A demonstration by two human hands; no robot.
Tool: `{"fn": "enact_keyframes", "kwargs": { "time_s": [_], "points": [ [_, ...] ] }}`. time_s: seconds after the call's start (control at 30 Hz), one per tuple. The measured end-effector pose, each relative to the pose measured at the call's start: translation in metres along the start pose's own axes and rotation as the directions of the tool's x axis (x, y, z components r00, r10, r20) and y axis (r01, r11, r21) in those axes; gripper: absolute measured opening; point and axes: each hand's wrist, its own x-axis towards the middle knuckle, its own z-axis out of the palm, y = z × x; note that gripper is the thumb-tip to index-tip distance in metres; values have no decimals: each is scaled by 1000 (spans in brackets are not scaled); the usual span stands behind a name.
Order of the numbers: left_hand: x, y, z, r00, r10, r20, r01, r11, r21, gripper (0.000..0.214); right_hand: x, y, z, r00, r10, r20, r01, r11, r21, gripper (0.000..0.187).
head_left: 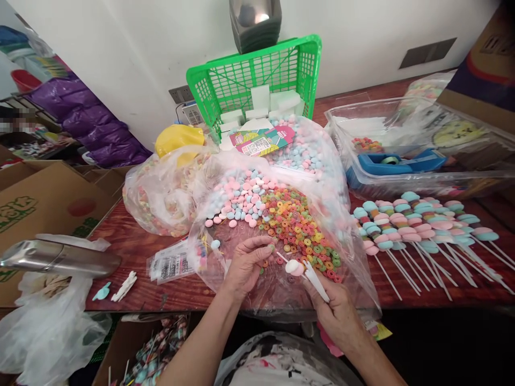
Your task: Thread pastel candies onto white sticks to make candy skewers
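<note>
My left hand (246, 261) is curled over the edge of an open plastic bag (225, 236), its fingertips pinching at the coloured ring candies (298, 222). My right hand (332, 303) grips a white stick (316, 281) with a pink round candy (295, 267) threaded near its tip. Pink and blue round candies (237, 201) lie heaped behind the rings in the same bag.
Several finished candy sticks (418, 228) lie in a row to the right. A clear bin (422, 179) holds a blue tape dispenser (396, 161). A green basket (257, 80) stands behind. A cardboard box (44, 203) and a metal tube (60, 258) are on the left.
</note>
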Motion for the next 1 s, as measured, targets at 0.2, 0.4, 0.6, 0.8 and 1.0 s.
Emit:
{"fn": "enact_keyframes", "kwargs": {
  "time_s": [0.2,0.4,0.6,0.8,1.0],
  "points": [
    [-7,-4,11,990,139,-4,-139,989,52,24,0,-4,-2,1000,-17,9,17,998,-65,31],
    [-14,-15,10,923,385,26,-379,891,251,36,-1,-3,-1,999,-45,-8,44,993,-110,32],
    [-18,-17,22,940,340,-6,-334,927,171,66,1,-5,2,985,-146,-94,144,989,-32,32],
    [-20,-7,24,986,133,104,-135,991,11,47,3,-2,2,948,-271,-167,264,963,-63,37],
    [-26,-15,17,940,173,295,-243,945,218,18,1,4,11,950,-243,-198,247,969,-6,34]
  ]
}}
